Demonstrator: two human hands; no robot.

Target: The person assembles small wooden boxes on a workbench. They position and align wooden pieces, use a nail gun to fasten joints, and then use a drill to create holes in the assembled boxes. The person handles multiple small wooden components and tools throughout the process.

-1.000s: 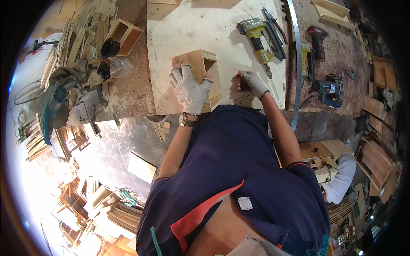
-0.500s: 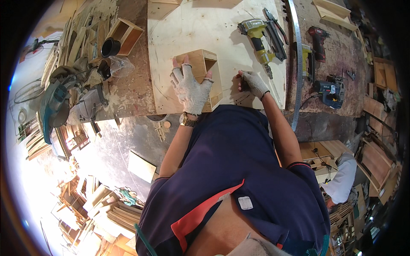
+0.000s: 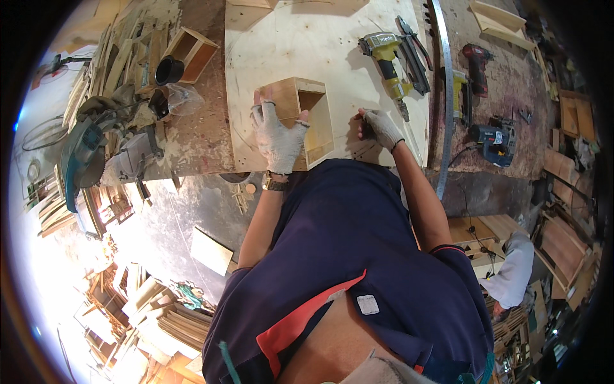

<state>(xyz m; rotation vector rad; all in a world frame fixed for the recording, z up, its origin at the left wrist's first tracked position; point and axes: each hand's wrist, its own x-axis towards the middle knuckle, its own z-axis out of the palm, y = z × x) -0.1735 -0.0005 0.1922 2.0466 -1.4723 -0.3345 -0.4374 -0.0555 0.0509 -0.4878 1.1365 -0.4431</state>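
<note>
A small open wooden box (image 3: 316, 131) rests on the pale plywood sheet (image 3: 348, 64) in front of me, its hollow facing up and to the right. My left hand (image 3: 279, 137), in a light knitted glove with bare fingertips, lies over the box's left side, fingers spread and thumb near the opening's edge. To the right of the box, my right hand (image 3: 382, 127), gloved alike, is closed just over the plywood. Something dark shows by its curled fingers; its kind cannot be made out. Beyond this hand lies a green and black nail gun (image 3: 387, 61).
A long metal ruler (image 3: 447, 96) runs along the plywood's right side. Past it lie a red drill (image 3: 476, 67) and a blue jigsaw (image 3: 495, 142). A circular-blade saw (image 3: 86, 160) stands left, near a wooden box (image 3: 198, 61) and black cup (image 3: 169, 70). Another person's sleeve (image 3: 513, 272) shows lower right.
My left hand has slid slightly left and nearer over the box, its thumb drawing back from the opening, so more of the hollow shows. My right hand stays nearly in place.
</note>
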